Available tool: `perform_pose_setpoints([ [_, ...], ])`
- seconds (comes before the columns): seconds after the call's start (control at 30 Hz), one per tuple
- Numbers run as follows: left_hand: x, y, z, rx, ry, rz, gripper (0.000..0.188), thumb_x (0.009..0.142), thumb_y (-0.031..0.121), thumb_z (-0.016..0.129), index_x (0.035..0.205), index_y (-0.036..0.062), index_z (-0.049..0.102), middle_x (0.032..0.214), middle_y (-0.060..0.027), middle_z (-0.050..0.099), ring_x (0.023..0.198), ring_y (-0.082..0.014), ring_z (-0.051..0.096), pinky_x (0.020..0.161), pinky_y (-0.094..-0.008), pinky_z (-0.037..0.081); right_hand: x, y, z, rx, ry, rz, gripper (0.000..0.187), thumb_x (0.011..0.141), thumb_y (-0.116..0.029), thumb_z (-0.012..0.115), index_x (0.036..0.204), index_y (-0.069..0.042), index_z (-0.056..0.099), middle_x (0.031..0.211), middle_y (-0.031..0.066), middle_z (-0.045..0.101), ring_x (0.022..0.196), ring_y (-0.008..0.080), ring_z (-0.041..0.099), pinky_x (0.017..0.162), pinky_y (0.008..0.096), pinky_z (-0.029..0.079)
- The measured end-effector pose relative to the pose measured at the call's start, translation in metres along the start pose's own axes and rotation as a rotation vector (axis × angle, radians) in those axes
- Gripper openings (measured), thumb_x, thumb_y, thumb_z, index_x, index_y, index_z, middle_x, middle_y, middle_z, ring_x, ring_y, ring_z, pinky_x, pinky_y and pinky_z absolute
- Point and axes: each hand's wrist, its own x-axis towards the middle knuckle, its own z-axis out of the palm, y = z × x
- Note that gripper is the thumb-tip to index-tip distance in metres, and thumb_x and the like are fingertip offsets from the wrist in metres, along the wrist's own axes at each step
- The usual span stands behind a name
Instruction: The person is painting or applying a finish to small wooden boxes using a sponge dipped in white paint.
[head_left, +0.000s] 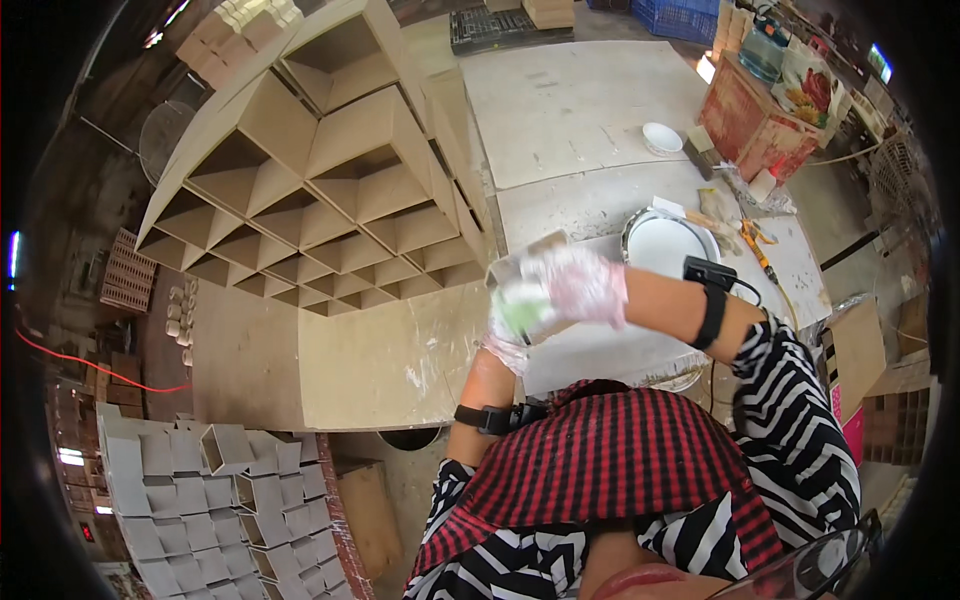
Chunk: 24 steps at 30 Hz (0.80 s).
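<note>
"How much room have I got around the hands?"

"On my feed, the left hand and right hand meet above the table, just beside the stack, so I'm tight on the left. The bucket sits just beyond the right forearm. Bare table lies left of the left forearm, down to the near edge, and a wide bare stretch runs beyond the hands, past the bowl."

"Where's the box?"

"The box is up at both gloves, partly covered and blurred. I can't tell on either hand whether the fingers are spread, pressed together or pinching it. I also see a green patch, too smeared for me to name."

"Surface and room?"

"Pale boards with white smears and a seam. Far right, I see a red crate with a jug on it. Low left, past the table edge, grey boxes stand in rows."

"Counts?"

"Two hands, one bucket, one bowl, one jug, one orange tool. The stack's open cells and the grey boxes overlap too much for me to count."
</note>
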Motion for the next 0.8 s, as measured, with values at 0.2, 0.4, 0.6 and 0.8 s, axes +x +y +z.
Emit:
perform_pose_setpoints([
  [0.2, 0.000, 0.016, 0.007, -0.285, 0.167, 0.087, 0.049, 0.096, 0.045, 0.037, 0.126, 0.0072, 0.047, 0.122, -0.0115, 0.055, 0.112, -0.0290, 0.052, 0.100, -0.0421, 0.041, -0.036, -0.011, -0.007, 0.062, 0.027, 0.134, 0.043, 0.084, -0.028, 0.060, 0.125, -0.020, 0.051, 0.114, 0.0134, 0.056, 0.098, 0.0303, 0.058, 0.088, 0.0406, 0.047],
  [0.4, 0.008, 0.011, 0.003, -0.303, -0.193, -0.023, 0.053, 0.091, 0.050, 0.046, 0.124, 0.0088, 0.046, 0.124, -0.0136, 0.052, 0.112, -0.0301, 0.052, 0.100, -0.0390, 0.040, -0.016, -0.048, -0.008, -0.255, -0.013, 0.280, 0.041, 0.080, -0.025, 0.061, 0.120, -0.022, 0.055, 0.107, 0.0067, 0.060, 0.096, 0.0241, 0.060, 0.082, 0.0342, 0.051],
  [0.6, 0.015, -0.006, -0.014, 0.217, 0.100, 0.285, 0.051, 0.094, 0.042, 0.045, 0.131, 0.0072, 0.041, 0.126, -0.0138, 0.049, 0.119, -0.0306, 0.046, 0.099, -0.0435, 0.040, -0.029, -0.034, -0.016, -0.042, 0.427, 0.684, 0.035, 0.082, -0.033, 0.063, 0.113, -0.018, 0.058, 0.108, 0.0053, 0.060, 0.097, 0.0231, 0.060, 0.084, 0.0343, 0.050],
  [0.8, 0.009, -0.007, -0.013, 0.636, 0.214, 0.349, 0.044, 0.097, 0.035, 0.040, 0.131, 0.0067, 0.042, 0.128, -0.0126, 0.047, 0.118, -0.0301, 0.047, 0.099, -0.0475, 0.040, -0.045, -0.013, 0.006, -0.080, 0.185, 0.415, 0.035, 0.086, -0.032, 0.055, 0.118, -0.020, 0.056, 0.115, 0.0025, 0.058, 0.101, 0.0202, 0.058, 0.089, 0.0311, 0.048],
])
